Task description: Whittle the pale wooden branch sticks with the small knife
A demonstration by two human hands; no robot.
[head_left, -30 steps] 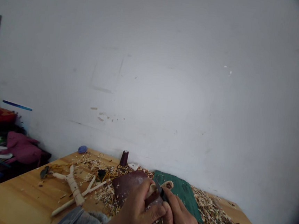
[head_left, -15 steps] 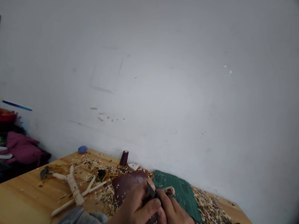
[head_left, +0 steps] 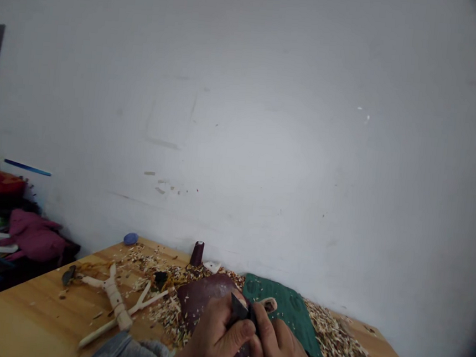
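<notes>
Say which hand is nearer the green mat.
Right: the right hand lies just below the green mat, by its edge; the left hand sits farther left of it.

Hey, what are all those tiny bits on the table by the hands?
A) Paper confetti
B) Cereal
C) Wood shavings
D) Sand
C. Small curled flakes of wood shavings lie in heaps on the wooden table, around the left hand and right hand.
</notes>
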